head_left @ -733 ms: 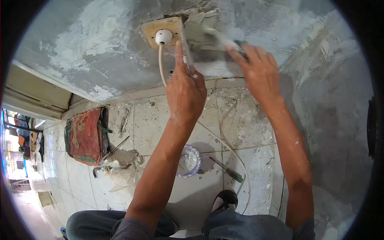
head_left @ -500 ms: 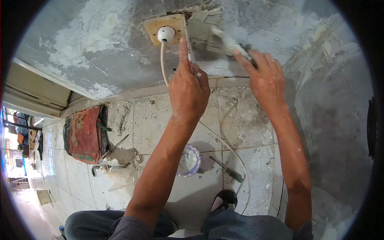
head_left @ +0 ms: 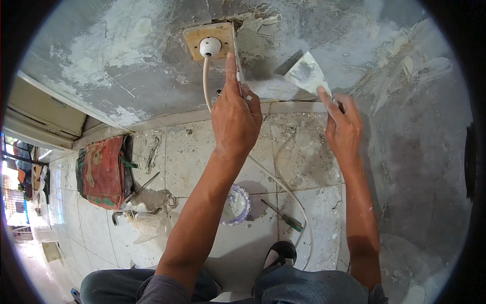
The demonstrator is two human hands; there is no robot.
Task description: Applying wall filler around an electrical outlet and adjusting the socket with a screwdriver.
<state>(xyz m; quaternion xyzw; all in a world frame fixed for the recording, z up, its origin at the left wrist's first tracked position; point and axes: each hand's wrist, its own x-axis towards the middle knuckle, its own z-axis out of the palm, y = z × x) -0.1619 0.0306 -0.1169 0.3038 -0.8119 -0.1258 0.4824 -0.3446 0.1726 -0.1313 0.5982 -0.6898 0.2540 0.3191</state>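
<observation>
My right hand grips a putty knife, its wide blade smeared with white filler and held up near the grey wall. My left hand has its index finger stretched along a thin, whitish flat blade, seen edge-on, beside a yellowish square plate. The other left fingers curl round the blade's lower part, and its handle is hidden. On the plate sits a round white plug with a cream cable hanging down. Rough patches of filler mark the wall right of the plate.
On the tiled floor stands a lilac-rimmed bowl of white paste. A screwdriver lies to its right, near the looping cable. Further left are a red tool bag, a thin metal rod and a clear plastic bag.
My right hand has drawn the putty knife down and right, away from the wall beside the plate, and the blade now shows its filler-smeared face. My left hand stays nearly still.
</observation>
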